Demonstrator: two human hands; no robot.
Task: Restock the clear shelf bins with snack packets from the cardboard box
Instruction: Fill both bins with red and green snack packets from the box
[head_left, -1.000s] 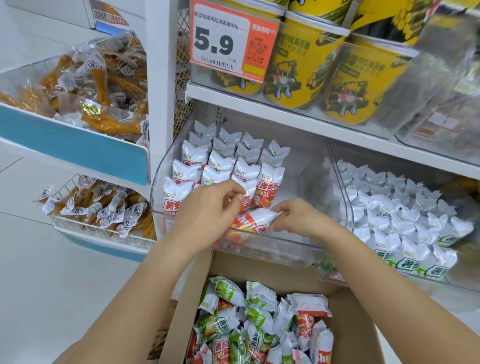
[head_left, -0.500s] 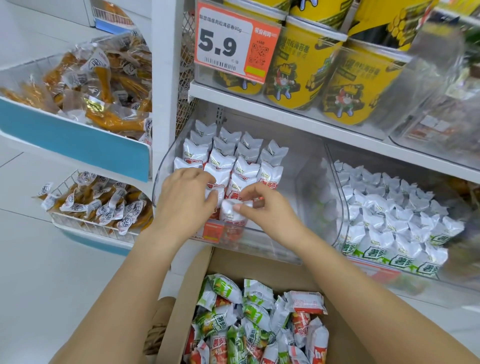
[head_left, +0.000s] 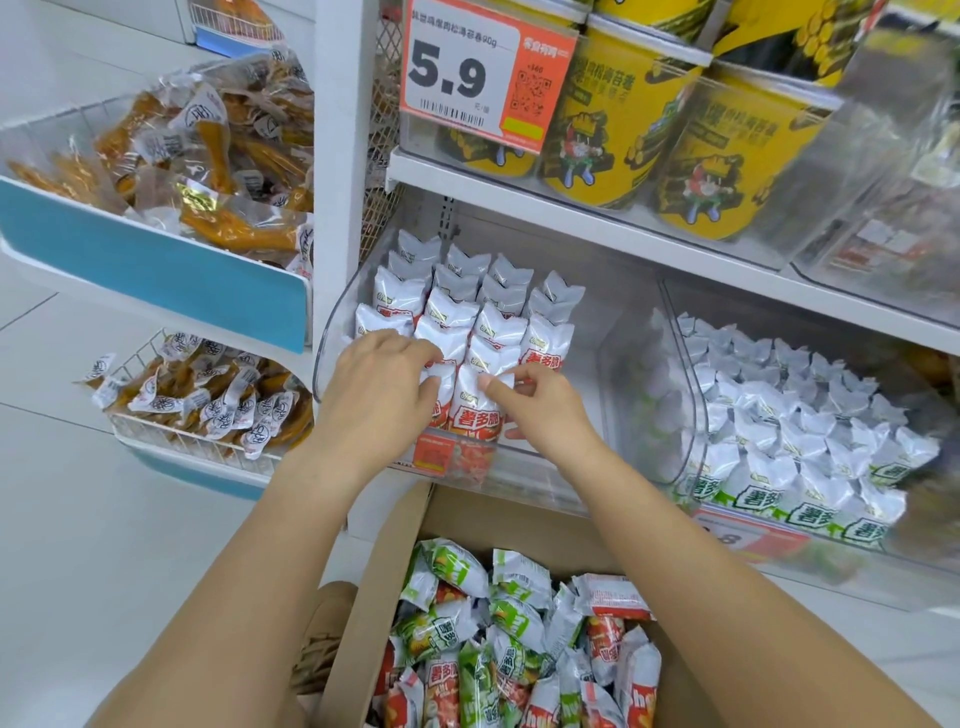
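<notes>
At the clear bin's (head_left: 332, 364) front, both hands pinch an upright red-and-white packet (head_left: 475, 410).

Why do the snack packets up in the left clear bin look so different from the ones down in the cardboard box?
The red-labelled white snack packets in the left clear plastic bin stand upright in neat rows; the mixed snack packets in the brown cardboard box lie jumbled, tilted every way. The bin packets all show red labels, while the box packets mix red and green ones. Both hands touch bin packets; none touches the box packets. Both kinds are small crimped foil pouches with similar printed characters.
</notes>
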